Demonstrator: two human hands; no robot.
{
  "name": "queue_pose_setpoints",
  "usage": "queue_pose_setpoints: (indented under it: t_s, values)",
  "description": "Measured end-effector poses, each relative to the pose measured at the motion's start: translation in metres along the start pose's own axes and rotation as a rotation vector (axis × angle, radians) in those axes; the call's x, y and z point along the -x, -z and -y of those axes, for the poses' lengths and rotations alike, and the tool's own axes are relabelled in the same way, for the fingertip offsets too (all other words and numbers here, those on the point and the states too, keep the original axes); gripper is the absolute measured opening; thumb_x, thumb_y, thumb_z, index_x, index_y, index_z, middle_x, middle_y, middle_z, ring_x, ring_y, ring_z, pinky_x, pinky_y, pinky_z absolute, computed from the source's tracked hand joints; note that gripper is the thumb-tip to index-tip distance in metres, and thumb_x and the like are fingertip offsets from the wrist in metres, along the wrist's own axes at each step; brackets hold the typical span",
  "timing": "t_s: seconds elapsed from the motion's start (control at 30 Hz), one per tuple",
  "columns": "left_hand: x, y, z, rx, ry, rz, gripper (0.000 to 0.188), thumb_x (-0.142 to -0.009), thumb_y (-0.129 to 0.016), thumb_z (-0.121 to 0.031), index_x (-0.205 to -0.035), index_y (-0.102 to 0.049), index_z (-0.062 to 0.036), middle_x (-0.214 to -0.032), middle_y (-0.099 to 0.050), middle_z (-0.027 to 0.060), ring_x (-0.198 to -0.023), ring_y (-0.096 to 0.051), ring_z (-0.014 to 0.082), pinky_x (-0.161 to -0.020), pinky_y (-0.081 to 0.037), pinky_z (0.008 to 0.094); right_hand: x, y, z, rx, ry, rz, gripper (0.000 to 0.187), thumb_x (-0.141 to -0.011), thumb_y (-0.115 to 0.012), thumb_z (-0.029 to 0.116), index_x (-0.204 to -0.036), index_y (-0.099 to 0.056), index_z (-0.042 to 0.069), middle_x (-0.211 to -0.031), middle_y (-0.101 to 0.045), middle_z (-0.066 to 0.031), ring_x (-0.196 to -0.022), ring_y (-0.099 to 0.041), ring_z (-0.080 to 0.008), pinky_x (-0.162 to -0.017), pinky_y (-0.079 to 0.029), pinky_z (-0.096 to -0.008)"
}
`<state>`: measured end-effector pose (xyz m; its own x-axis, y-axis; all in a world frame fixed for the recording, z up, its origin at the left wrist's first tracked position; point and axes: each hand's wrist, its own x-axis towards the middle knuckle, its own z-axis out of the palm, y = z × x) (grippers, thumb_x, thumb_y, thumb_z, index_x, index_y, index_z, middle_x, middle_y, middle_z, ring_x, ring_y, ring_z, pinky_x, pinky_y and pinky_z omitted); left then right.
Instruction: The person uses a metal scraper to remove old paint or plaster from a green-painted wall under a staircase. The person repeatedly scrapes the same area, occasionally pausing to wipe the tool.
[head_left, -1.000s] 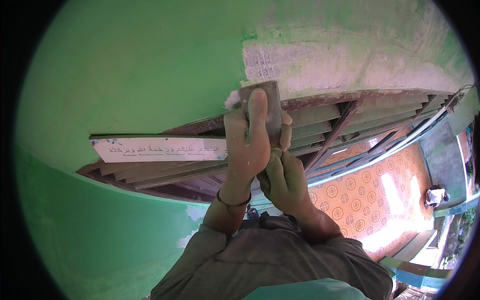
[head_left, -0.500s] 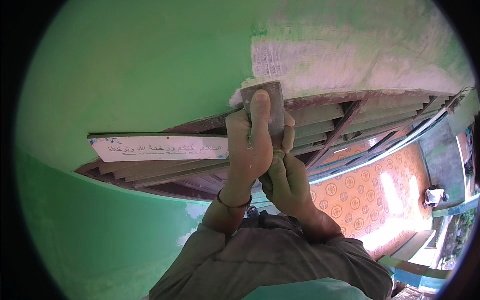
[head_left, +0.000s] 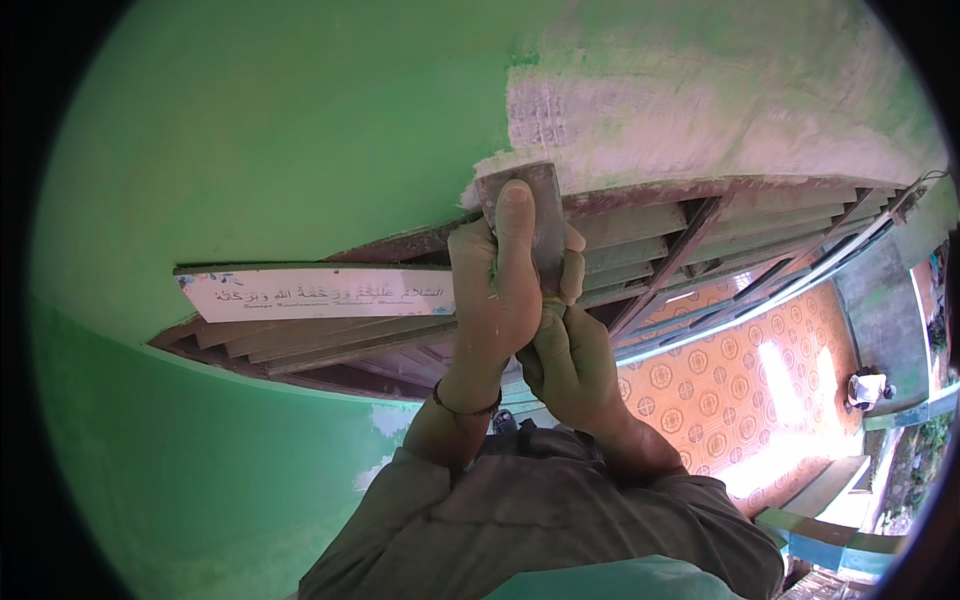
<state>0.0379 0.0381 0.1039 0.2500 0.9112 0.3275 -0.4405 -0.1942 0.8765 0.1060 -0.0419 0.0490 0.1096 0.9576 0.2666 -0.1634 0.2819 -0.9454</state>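
Both my hands grip one putty knife (head_left: 546,215), a scraper with a wide grey metal blade. My left hand (head_left: 500,290) wraps round the blade, its thumb pressed flat along the upper face. Just below, my right hand (head_left: 570,360) closes round the handle, which is mostly hidden by the fingers. The blade's far edge lies at the lower border of a bare, pale patch (head_left: 610,130) on the green wall (head_left: 300,130), right above the brown wooden frame (head_left: 640,195). Whether the edge presses on the wall I cannot tell.
A white sign board (head_left: 320,293) with writing and flowers leans along the slatted vent (head_left: 640,250) left of my hands. Far below at the right is an orange patterned tile floor (head_left: 690,400). Another person (head_left: 868,388) is at the far right edge.
The putty knife and both hands have shifted very slightly left along the pale patch's lower border. My grip looks the same.
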Motion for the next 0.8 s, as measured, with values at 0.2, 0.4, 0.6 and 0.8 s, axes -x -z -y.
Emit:
queue_pose_setpoints:
  t_s: [0.2, 0.4, 0.6, 0.8]
  values:
    - [0.003, 0.001, -0.001, 0.011, 0.034, -0.006, 0.056, -0.111, -0.042, -0.038, -0.076, -0.061, 0.0024, -0.057, -0.055, 0.0058, -0.044, -0.052, 0.0127, -0.039, -0.036, 0.0259, 0.002, 0.000, -0.004, -0.006, -0.043, -0.002, 0.035, -0.111, -0.040, 0.025, -0.088, -0.052, 0.002, -0.062, -0.048, 0.0028, -0.050, -0.040, -0.0033, -0.046, -0.031, -0.0225]
    - [0.002, 0.003, -0.001, -0.007, 0.006, -0.023, 0.058, -0.110, -0.042, -0.040, -0.075, -0.062, 0.0008, -0.055, -0.055, 0.0062, -0.043, -0.053, 0.0135, -0.040, -0.038, 0.0261, 0.001, -0.001, -0.008, 0.019, 0.018, 0.015, 0.034, -0.111, -0.040, 0.025, -0.088, -0.051, 0.003, -0.063, -0.048, 0.0029, -0.050, -0.040, -0.0035, -0.046, -0.032, -0.0223]
    - [0.003, 0.004, -0.001, -0.027, 0.007, -0.021, 0.058, -0.110, -0.042, -0.040, -0.074, -0.063, 0.0010, -0.056, -0.055, 0.0071, -0.043, -0.053, 0.0140, -0.040, -0.040, 0.0263, 0.002, -0.001, -0.009, 0.032, 0.005, 0.028, 0.034, -0.111, -0.040, 0.025, -0.088, -0.052, 0.002, -0.064, -0.049, 0.0026, -0.051, -0.039, -0.0032, -0.046, -0.031, -0.0227]
    - [0.002, 0.005, -0.001, -0.033, 0.013, -0.010, 0.059, -0.110, -0.041, -0.039, -0.074, -0.064, 0.0014, -0.055, -0.055, 0.0070, -0.043, -0.053, 0.0140, -0.041, -0.041, 0.0265, 0.001, -0.003, -0.011, 0.018, 0.028, 0.009, 0.035, -0.111, -0.040, 0.026, -0.089, -0.053, 0.002, -0.063, -0.048, 0.0027, -0.051, -0.039, -0.0029, -0.046, -0.030, -0.0229]
